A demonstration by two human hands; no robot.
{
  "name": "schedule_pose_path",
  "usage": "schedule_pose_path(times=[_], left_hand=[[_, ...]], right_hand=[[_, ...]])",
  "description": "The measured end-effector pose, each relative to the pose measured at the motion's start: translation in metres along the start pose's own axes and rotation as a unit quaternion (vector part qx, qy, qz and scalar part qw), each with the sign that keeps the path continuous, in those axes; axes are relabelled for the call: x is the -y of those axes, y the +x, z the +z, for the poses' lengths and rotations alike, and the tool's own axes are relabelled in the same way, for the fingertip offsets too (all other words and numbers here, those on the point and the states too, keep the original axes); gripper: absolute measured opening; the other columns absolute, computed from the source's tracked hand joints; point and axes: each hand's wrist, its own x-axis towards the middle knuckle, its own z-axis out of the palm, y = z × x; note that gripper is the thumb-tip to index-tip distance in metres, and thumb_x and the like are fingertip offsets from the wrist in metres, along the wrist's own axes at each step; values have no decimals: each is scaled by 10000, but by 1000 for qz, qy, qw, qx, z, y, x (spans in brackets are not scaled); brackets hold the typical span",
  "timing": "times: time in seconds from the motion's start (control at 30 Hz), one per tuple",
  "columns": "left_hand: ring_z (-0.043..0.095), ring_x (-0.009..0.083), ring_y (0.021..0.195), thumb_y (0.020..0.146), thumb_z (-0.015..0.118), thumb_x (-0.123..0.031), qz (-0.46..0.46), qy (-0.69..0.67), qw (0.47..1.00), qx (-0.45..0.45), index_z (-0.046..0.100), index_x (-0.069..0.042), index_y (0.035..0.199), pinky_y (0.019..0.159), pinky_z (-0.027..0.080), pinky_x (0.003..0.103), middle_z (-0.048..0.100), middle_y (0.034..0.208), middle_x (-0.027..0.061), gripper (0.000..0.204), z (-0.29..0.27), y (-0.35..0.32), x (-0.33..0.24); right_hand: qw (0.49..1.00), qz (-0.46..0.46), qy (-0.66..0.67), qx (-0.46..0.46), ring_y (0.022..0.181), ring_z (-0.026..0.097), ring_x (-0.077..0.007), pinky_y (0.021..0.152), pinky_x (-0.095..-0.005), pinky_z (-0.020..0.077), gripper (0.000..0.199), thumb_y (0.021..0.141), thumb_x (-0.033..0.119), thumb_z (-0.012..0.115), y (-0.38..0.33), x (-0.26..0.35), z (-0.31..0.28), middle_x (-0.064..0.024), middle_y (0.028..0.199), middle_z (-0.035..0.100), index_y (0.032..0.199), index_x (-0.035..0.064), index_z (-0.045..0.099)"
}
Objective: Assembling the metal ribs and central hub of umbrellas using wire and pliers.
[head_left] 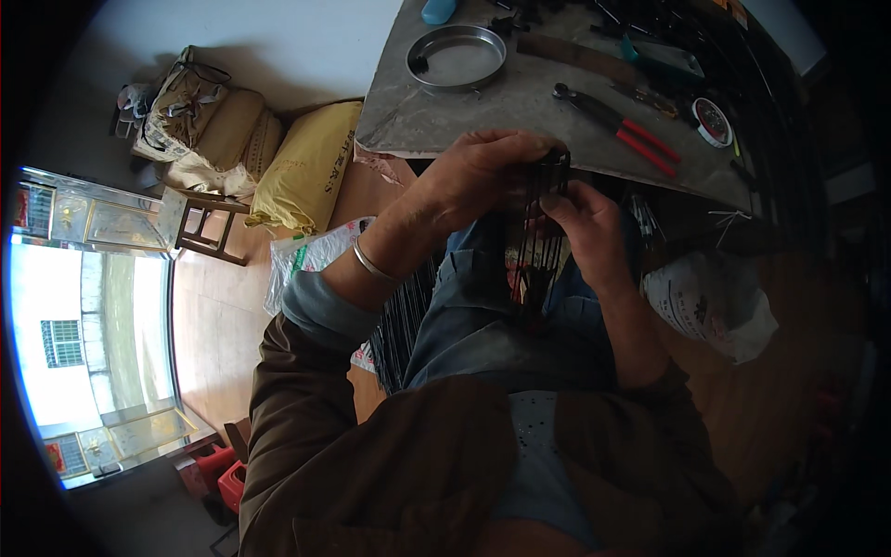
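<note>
Both hands gripping black wire frame [538, 232], left hand [483, 172] above, right hand [580, 223] fingers pinching its bars

We find the workbench [520, 116] at upper centre-right of frame. On it: round tray [457, 56] toward upper left of bench, pliers [617, 125] to tray's right, tape roll [712, 122] further right. Sacks [232, 139] lie upper left, stool [206, 226] just below them. Both hands, left hand [478, 176] & right hand [585, 223], meet at centre on a wire frame [540, 232], below bench edge. Plastic bag [710, 306] sits at right.
</note>
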Motion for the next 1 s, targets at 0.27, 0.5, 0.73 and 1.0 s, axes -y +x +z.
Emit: schedule_pose_path(times=[0.27,0.5,0.73,1.0], left_hand=[[604,90,840,902,642,-173,168,245,955,6,597,-18,1179,753,517,239,649,959,51,320,11,-3,7],[603,84,885,868,672,-94,138,182,974,-6,616,-45,1168,781,515,238,653,983,28,309,16,-1,4],[602,77,881,863,683,-110,165,200,965,-32,637,-51,1153,775,513,231,661,984,27,300,24,-2,9],[566,43,814,875,668,-111,208,220,950,-74,645,-53,1142,709,473,197,646,913,-10,274,34,1,21]], right_hand=[[998,4,60,-8,679,603,-91,630,-223,471,195,888,187,659,3,2,-4,-43,777,649,922,4,602],[999,-47,-12,18,736,608,-107,690,-246,492,173,933,157,591,0,4,-18,-47,819,634,976,-10,611],[992,-91,-75,-35,667,567,-63,610,-219,452,199,912,189,635,-7,13,-11,-18,722,617,891,-9,623],[991,-81,-82,-71,627,546,-62,575,-239,438,229,924,220,618,-5,9,-6,-19,685,605,892,-6,635]])
